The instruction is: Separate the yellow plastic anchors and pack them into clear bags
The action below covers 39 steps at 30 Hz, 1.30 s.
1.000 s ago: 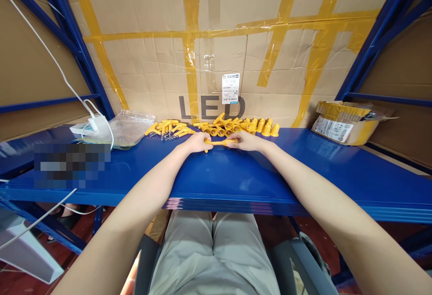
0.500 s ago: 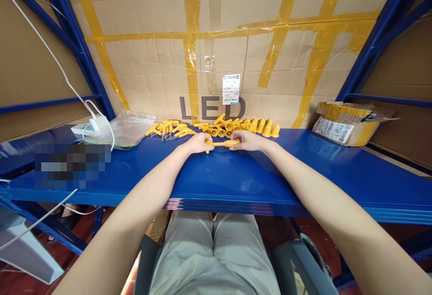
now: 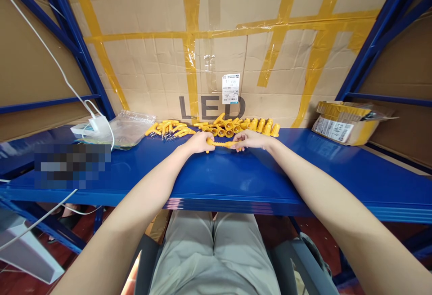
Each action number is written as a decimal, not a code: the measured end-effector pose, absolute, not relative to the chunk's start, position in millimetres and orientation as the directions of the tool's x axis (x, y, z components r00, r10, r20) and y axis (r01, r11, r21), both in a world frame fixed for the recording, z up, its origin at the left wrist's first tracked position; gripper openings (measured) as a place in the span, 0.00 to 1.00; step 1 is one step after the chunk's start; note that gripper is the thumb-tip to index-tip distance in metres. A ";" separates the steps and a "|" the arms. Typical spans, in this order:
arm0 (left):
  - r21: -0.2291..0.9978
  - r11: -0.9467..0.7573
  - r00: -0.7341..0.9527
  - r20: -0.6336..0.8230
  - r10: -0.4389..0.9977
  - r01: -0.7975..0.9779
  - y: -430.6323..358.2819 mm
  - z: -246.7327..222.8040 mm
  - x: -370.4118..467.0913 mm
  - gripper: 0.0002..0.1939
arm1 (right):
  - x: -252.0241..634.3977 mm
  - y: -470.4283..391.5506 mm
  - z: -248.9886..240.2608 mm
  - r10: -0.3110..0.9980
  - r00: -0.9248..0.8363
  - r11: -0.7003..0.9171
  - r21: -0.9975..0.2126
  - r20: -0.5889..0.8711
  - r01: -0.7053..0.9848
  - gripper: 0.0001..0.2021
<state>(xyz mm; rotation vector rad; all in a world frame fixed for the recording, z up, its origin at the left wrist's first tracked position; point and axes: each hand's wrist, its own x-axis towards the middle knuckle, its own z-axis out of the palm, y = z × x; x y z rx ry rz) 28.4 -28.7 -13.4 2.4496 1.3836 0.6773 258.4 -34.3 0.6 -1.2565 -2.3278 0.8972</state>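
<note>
Just above the blue tabletop, a yellow plastic corkscrew [image 3: 221,144] lies level between my two hands. My left hand [image 3: 200,143] is closed around its T-shaped handle. At the other end, the fingers of my right hand [image 3: 251,140] pinch the yellow body and cover most of it. Between the hands shows a ridged yellow shaft. Behind my left hand is a pile of yellow T-handles [image 3: 170,127] with metal spirals. Behind my right hand, yellow bell-shaped bodies [image 3: 229,127] are grouped, some lying with their open ends towards me, others upright.
A taped cardboard sheet [image 3: 151,70] stands along the back of the blue table [image 3: 216,180]. To the left are a clear plastic bag [image 3: 130,126], a white plug with cable [image 3: 98,124] and a blurred-out dark item [image 3: 72,166]. An opened cardboard box [image 3: 344,124] sits at the right.
My right hand's fingers have shifted around the corkscrew's body, which is now more covered. My left hand keeps its hold on the handle, almost unmoved.
</note>
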 end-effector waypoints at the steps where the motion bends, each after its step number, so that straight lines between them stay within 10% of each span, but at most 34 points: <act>1: 0.439 -0.517 0.441 0.270 0.856 0.735 -29.0 -13.2 28.9 0.06 | 259.1 -34.0 0.3 0.835 -0.551 0.396 -0.694 -0.002 0.602 0.16; 9: 0.502 -0.490 0.413 0.264 0.872 0.713 -26.4 -13.4 28.1 0.05 | 258.0 -29.5 -5.3 0.844 -0.536 0.377 -0.728 0.016 0.573 0.18; 18: 0.640 -0.415 0.380 0.201 0.903 0.647 -18.5 -18.6 20.4 0.06 | 241.9 -34.9 -2.9 0.744 -0.576 0.642 -0.121 0.339 0.757 0.11; 29: 0.391 -0.521 0.376 0.390 0.841 0.759 -28.1 -10.3 30.4 0.08 | 252.3 -34.0 -6.7 0.834 -0.548 0.390 -0.772 0.066 0.502 0.25; 39: 0.403 -0.446 0.334 0.320 0.887 0.799 -32.5 -7.8 37.1 0.07 | 255.7 -31.7 -4.3 0.872 -0.479 0.426 -0.634 0.099 0.646 0.26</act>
